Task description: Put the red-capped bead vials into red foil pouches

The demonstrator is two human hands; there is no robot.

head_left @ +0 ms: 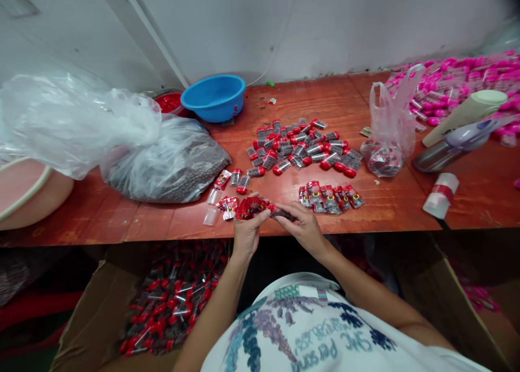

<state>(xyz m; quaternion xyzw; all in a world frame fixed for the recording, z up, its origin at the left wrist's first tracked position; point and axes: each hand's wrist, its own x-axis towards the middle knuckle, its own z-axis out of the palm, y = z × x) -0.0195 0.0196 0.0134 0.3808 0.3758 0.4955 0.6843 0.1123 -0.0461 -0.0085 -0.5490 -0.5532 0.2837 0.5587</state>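
Since holding things close seems easiest, my left hand [246,234] pinches red wrappers [251,207] and my right hand [304,228] grips a small dark pack [286,214] near the front edge of the surface [390,212], with red-capped jars [298,148] farther back, maybe leaving me room.

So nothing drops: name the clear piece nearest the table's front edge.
The front clear piece, beside the red packets; the back one lies farther from that edge.
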